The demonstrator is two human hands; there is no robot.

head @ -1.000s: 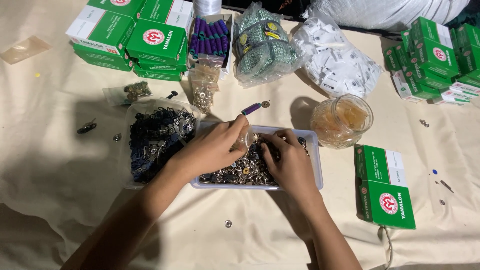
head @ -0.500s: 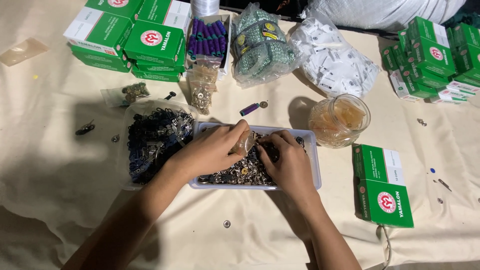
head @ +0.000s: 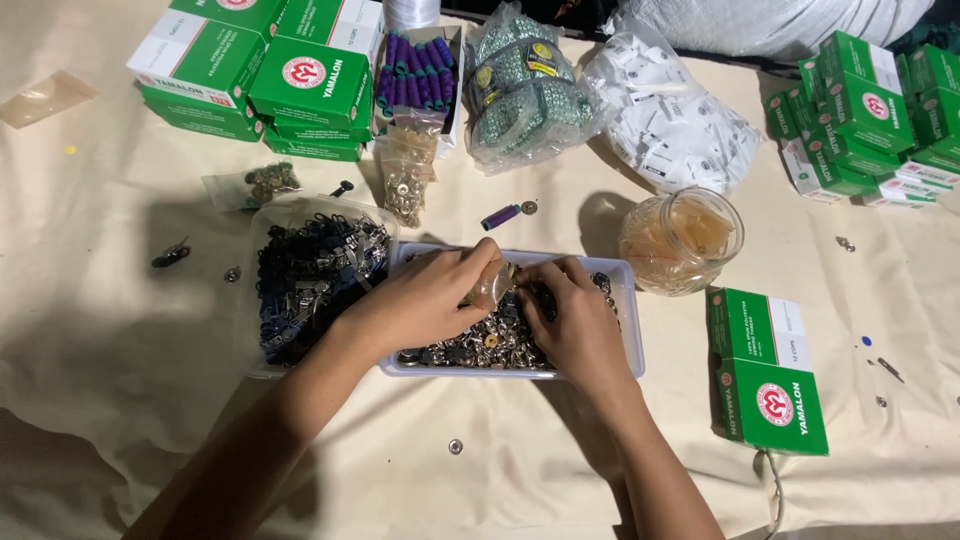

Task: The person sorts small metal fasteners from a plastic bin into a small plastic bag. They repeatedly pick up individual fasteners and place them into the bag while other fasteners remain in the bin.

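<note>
— Cream cloth (head: pixel 120 330) covered the whole table, wrinkled, dim light. What was in hand?

— Small clear plastic bag (head: pixel 492 287), pinched between both hands right over the tray (head: pixel 628 330). Left hand (head: pixel 425 300) was closed on the bag from the left, fingers curled. Right hand (head: pixel 570 315) met it from the right, fingertips bent in at the bag's mouth; couldn't tell if it truly gripped or just touched.

— Tray contents?

— Pale rectangular tray, full of small silver metal snaps (head: pixel 480 345). Both hands rested over the pile, bag just above it.

— Around it?

— Touching the tray's left side, a clear tub of dark blue zipper pulls (head: pixel 310 275). Right of the tray, a glass jar (head: pixel 682 240) with yellowish stuff inside. Near the jar, lower right, green boxes (head: pixel 765 370) lying flat. Behind the tray, one loose purple spool (head: pixel 500 216), and further back a box of purple spools (head: pixel 415 80). More green boxes stacked far left (head: pixel 260 70) and far right (head: pixel 870 110). Bag of greenish pieces (head: pixel 520 95) and bag of white pieces (head: pixel 665 125) at the back. One stray snap (head: pixel 455 446) on the cloth in front of the tray.
</note>
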